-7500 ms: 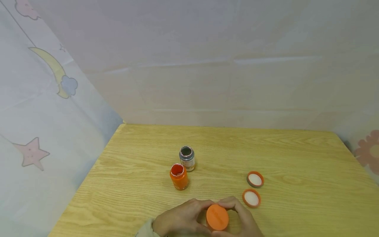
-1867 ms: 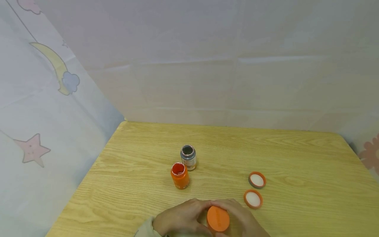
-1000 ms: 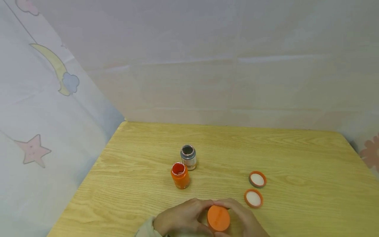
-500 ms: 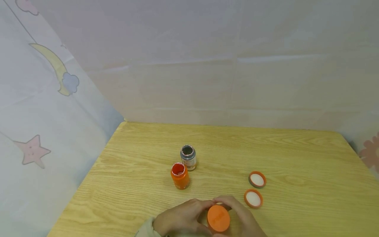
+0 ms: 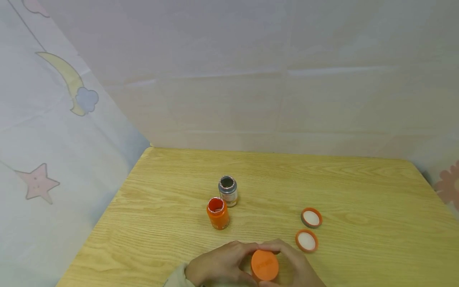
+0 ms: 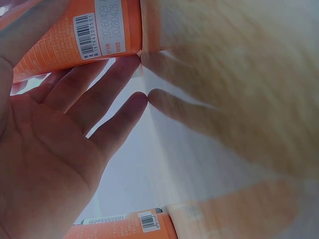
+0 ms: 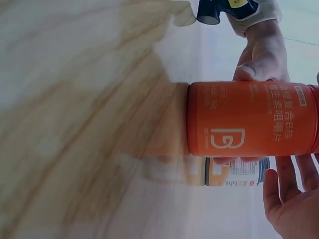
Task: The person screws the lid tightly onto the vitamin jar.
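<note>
An orange vitamin bottle (image 5: 264, 266) with an orange lid stands upright at the table's near edge, between both hands. My left hand (image 5: 222, 263) curls its thumb and fingers round the bottle's body; the left wrist view shows its palm and the barcode label. From the other side my right hand (image 5: 295, 265) grips the lid with thumb and forefinger, its other fingers spread below in the right wrist view. Farther back stand a lidless orange bottle (image 5: 218, 214) and a lidless grey bottle (image 5: 228, 192), both with torn foil rims.
To the right lie two upturned lids, an orange lid (image 5: 306, 240) and a grey lid with an orange rim (image 5: 311, 217), white inside. The wooden table (image 5: 172, 179) meets a pale cloth backdrop (image 5: 222, 99) behind and at the left.
Lettering on the held bottle's lid has turned, and my right fingers have shifted round the lid between frames. My left hand, the two lidless bottles and the loose lids keep their places.
</note>
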`<state>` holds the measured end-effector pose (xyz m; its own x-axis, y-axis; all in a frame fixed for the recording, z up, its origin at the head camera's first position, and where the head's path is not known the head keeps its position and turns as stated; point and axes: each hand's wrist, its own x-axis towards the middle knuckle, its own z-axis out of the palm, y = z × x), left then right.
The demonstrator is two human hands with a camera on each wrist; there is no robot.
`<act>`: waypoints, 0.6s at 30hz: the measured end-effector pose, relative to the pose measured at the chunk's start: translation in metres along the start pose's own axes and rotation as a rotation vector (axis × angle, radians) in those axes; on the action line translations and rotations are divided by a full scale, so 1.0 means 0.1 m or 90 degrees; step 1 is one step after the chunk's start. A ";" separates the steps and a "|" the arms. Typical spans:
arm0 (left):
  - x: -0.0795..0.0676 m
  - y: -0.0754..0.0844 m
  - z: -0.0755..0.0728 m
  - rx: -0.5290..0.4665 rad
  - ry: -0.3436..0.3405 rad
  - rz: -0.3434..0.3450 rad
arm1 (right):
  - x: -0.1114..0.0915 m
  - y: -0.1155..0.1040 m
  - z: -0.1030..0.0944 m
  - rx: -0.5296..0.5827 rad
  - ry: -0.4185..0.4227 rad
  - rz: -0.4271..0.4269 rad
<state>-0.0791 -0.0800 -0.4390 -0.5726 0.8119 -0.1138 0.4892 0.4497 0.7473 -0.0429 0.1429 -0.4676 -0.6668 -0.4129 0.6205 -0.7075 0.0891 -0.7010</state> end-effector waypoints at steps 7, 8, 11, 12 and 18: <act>0.01 0.00 0.00 0.009 -0.004 0.005 | 0.02 -0.03 0.00 0.018 0.011 0.039; 0.01 0.00 0.00 0.010 -0.005 0.004 | 0.03 -0.03 -0.01 0.020 0.000 0.035; 0.00 0.00 0.00 0.001 -0.007 0.002 | 0.04 -0.03 -0.04 0.015 -0.040 0.015; 0.00 0.00 0.00 0.001 -0.006 0.001 | 0.04 -0.02 -0.05 0.010 -0.050 0.008; -0.01 0.01 0.01 -0.035 -0.001 -0.014 | 0.01 0.00 -0.08 -0.013 -0.060 -0.018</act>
<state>-0.0774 -0.0796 -0.4388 -0.5817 0.8027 -0.1311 0.4393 0.4458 0.7799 -0.0454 0.1492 -0.4638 -0.6218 -0.4984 0.6041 -0.7314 0.0935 -0.6755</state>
